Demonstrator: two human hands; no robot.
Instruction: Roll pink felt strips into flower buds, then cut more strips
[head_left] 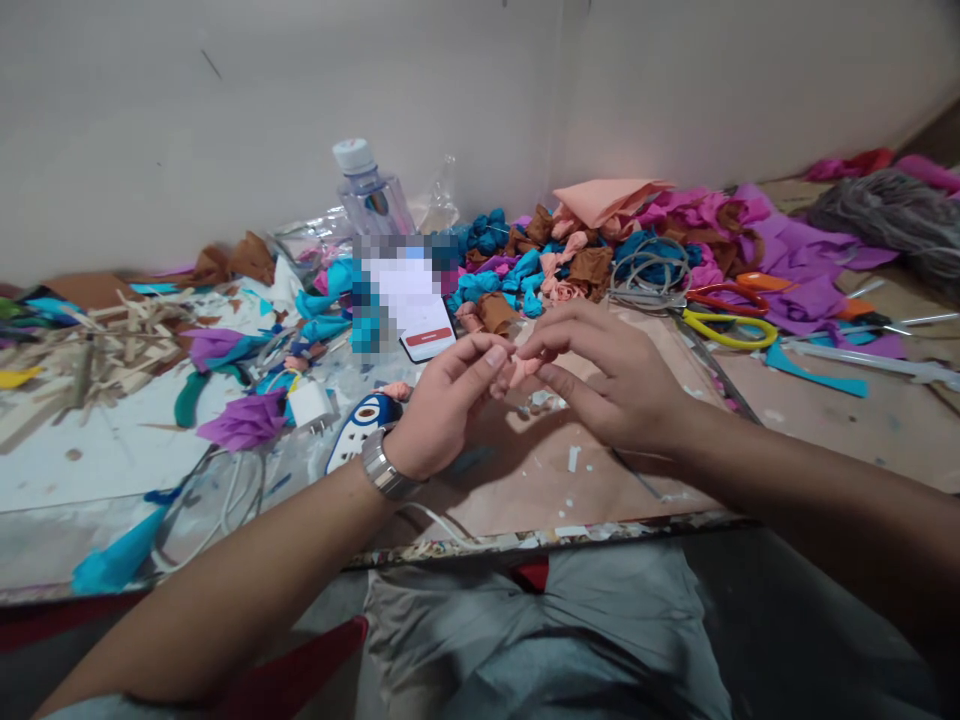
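Observation:
Between the fingertips of both hands is a small piece of peach crepe paper (523,371), mostly covered by the fingers. My left hand (456,395), with a metal watch (385,466) on its wrist, pinches the paper from the left. From the right, my right hand (600,375) pinches it with thumb and index finger. Both hands are held over the peach-coloured board at the front of the table. A phone (417,305) with a lit screen lies just beyond my left hand.
Crumpled paper pieces (517,275) in several colours are heaped along the wall. Scissors with yellow and orange handles (731,328) lie at right, a clear bottle (373,200) stands behind, and wooden sticks (112,350) pile at left. A power strip (364,430) sits beside my left wrist.

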